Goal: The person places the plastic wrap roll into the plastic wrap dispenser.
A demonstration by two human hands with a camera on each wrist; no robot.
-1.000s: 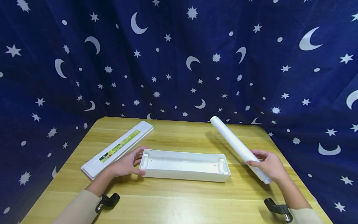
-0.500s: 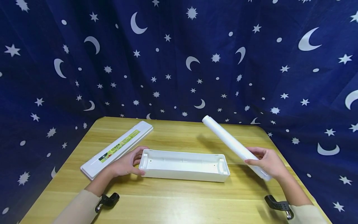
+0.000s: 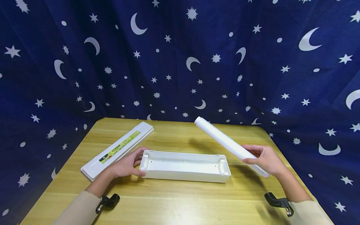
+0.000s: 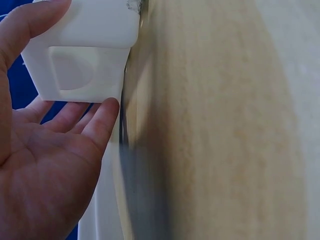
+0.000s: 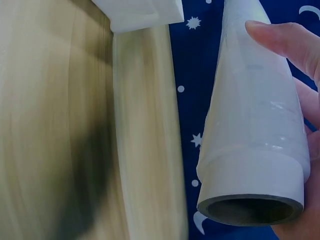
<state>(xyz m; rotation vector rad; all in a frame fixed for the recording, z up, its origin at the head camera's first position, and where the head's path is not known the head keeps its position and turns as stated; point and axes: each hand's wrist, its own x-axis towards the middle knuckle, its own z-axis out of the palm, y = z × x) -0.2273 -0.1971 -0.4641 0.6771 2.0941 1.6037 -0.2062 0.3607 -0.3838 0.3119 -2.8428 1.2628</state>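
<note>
A long white open-topped box (image 3: pixel 185 176) stands mid-table, with a small holder inside each end. My left hand (image 3: pixel 126 164) grips its left end, thumb at the near side and fingers behind; the left wrist view shows that end wall (image 4: pixel 85 75) between thumb and fingers. To the right, my right hand (image 3: pixel 265 159) holds a roll of plastic wrap (image 3: pixel 222 134) near its lower end. The roll slants up and away to the left, its far end raised over the table. In the right wrist view the roll's hollow core (image 5: pixel 250 210) faces the camera.
A white lid (image 3: pixel 118 150) with a green and yellow label lies slanted on the wooden table (image 3: pixel 180 203), left of the box and partly behind the left forearm. A dark blue curtain (image 3: pixel 174 62) with moons and stars hangs behind the table.
My right hand has carried the roll leftward, toward the box, and its far end has swung left. My left hand and the box have stayed in place.
</note>
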